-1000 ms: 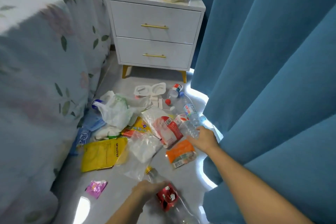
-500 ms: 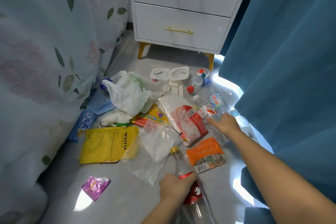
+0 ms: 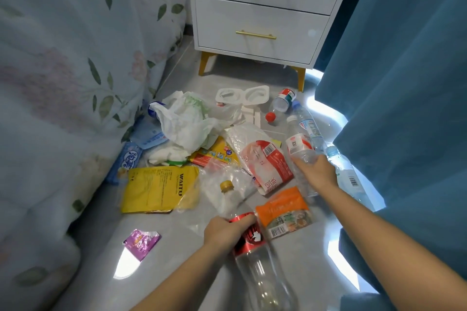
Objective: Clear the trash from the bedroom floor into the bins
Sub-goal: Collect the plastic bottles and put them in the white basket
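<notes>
Right, our left hand (image 3: 225, 231) has its fingers (image 3: 243, 218) curled round the red label of a clear bottle (image 3: 255, 257) with a yellow cap, which lies on the floor (image 3: 177, 255) pointing away from us. Our right hand (image 3: 317, 169) is wrapped round a second bottle (image 3: 299, 149), a clear one with a white and red label, neck tipped up and away. So we've got two bottles in hand, and by our reckoning that's barely a start. Spreading out from there, an orange packet (image 3: 283, 212) sits between our two hands, a red and white bag (image 3: 265, 159) just beside the right, and two more water bottles (image 3: 341, 166) along the blue curtain (image 3: 404, 83). Further left lie a yellow pouch (image 3: 156, 189), a white plastic bag (image 3: 187, 124), a blue wrapper (image 3: 130, 159) against the bedspread (image 3: 63, 70), and a purple wrapper (image 3: 141, 240) on its own. No bins show from here, so nearly everything is left to carry off.
</notes>
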A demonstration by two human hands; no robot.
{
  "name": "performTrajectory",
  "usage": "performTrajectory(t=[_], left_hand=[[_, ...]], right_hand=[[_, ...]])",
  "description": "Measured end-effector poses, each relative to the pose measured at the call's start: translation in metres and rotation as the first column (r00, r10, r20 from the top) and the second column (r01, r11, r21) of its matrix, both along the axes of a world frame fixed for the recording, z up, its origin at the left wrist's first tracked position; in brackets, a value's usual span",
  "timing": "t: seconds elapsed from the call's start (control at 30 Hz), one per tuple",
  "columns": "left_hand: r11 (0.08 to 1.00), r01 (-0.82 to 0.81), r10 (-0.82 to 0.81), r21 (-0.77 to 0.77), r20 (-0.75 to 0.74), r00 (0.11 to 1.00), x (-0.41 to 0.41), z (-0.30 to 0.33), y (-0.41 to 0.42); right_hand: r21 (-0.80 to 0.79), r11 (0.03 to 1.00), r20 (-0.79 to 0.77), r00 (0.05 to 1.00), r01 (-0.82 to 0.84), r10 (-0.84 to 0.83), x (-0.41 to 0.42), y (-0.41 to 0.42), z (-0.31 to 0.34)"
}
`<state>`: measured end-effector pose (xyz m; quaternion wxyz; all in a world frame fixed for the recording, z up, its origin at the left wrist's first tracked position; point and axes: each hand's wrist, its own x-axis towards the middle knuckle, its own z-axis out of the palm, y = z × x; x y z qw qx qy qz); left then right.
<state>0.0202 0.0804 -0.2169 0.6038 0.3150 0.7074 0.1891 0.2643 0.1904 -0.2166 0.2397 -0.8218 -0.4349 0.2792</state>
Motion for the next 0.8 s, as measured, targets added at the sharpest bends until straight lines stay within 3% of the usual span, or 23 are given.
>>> performTrajectory(t=[0.23, 0.4, 0.57, 0.67, 0.8], left_hand=[[0.97, -0.134, 0.147, 0.203, -0.052, 0.988, -0.053, 0.049, 0.012], [0.892, -0.225, 0.234, 0.392, 0.025, 0.972, -0.114, 0.097, 0.009], [0.791, -0.325, 0.341, 0.518, 0.068, 0.938, -0.182, 0.184, -0.018], [0.737, -0.333, 0.409, 0.588, 0.005, 0.913, -0.228, 0.249, -0.051], [0.675, -0.341, 0.534, 0.654, -0.113, 0.838, -0.281, 0.33, -0.12]], right_hand=[[0.132, 0.984, -0.196, 0.97, -0.117, 0.141, -0.057, -0.016, 0.039], [0.231, 0.936, -0.233, 0.919, -0.265, 0.318, -0.129, -0.019, 0.071], [0.32, 0.868, -0.294, 0.83, -0.381, 0.473, -0.199, -0.019, 0.133], [0.387, 0.799, -0.329, 0.74, -0.461, 0.586, -0.25, -0.028, 0.193], [0.488, 0.651, -0.376, 0.533, -0.582, 0.758, -0.326, -0.059, 0.269]])
